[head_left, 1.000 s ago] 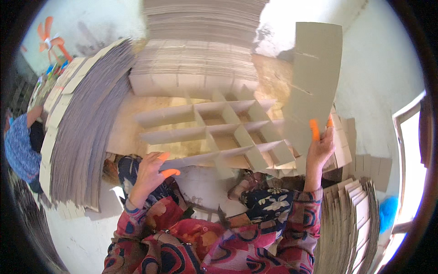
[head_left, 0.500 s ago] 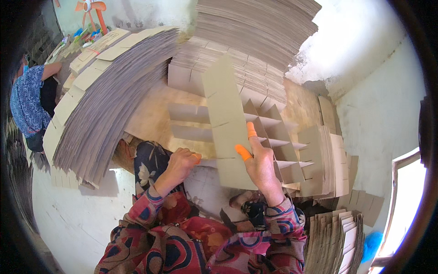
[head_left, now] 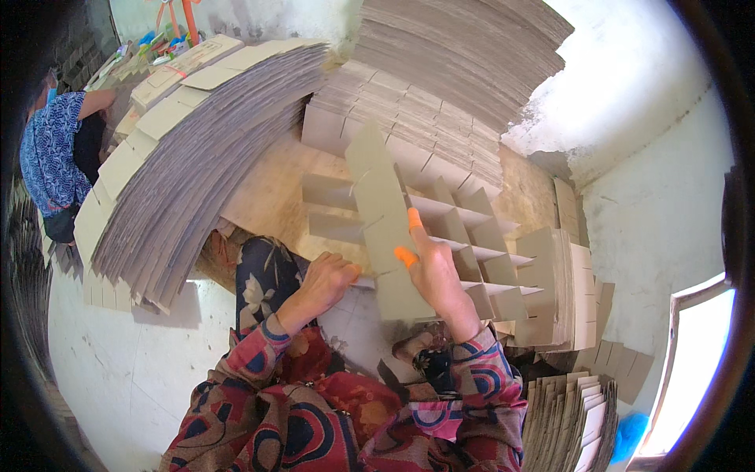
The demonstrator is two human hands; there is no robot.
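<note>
A flat, slotted cardboard strip stands tilted in front of me, with my right hand gripping its right face near the lower end. Orange covers sit on that thumb and forefinger. Behind it lies a half-built cardboard divider grid of interlocked strips, whose free cross strips reach out to the left. My left hand is closed at the left end of the nearest cross strip, its fingertips partly hidden. Whether the slots of the held strip are seated on the cross strips, I cannot tell.
A long, leaning stack of cardboard strips fills the left. More stacked cardboard rises at the back. Upright strips stand right of the grid, others below. Another person sits far left. The wooden tabletop shows between.
My right hand has brought the held strip leftward and lower against the cross strips. My left hand remains at the nearest strip's end. The whole view has shifted slightly.
</note>
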